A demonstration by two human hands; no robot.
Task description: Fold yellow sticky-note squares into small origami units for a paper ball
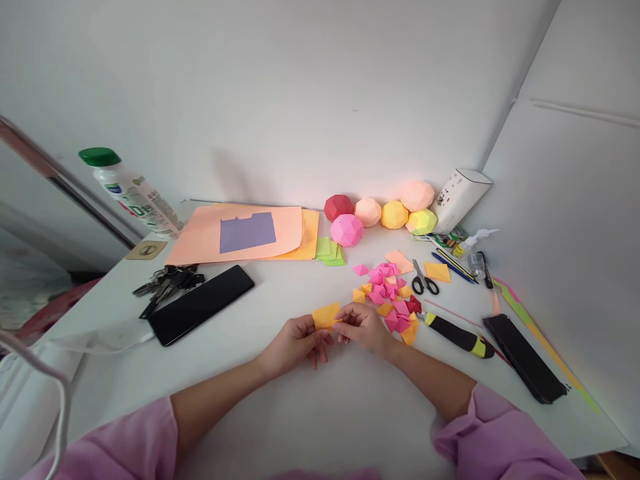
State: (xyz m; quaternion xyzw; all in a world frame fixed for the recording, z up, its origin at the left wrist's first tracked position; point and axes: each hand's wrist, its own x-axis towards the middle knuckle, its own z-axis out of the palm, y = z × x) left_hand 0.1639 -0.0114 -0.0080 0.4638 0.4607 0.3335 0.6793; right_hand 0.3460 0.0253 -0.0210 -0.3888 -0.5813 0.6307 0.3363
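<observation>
A small piece of orange paper [325, 316] is held between both hands over the middle of the table. My left hand [296, 341] pinches its left side between thumb and fingers. At its right edge, my right hand [364, 327] grips it with the fingertips. Just beyond my right hand lies a pile of small folded paper pieces [384, 283], mostly pink with some orange. One dark red folded piece [414, 304] sits at the pile's right side.
Scissors [425, 285], a green-black handled cutter [460, 337] and a black case [524, 359] lie to the right. Paper balls [347, 230] line the wall. Left are peach sheets [200, 233], a black phone [203, 305], keys [170, 285] and a bottle [137, 197].
</observation>
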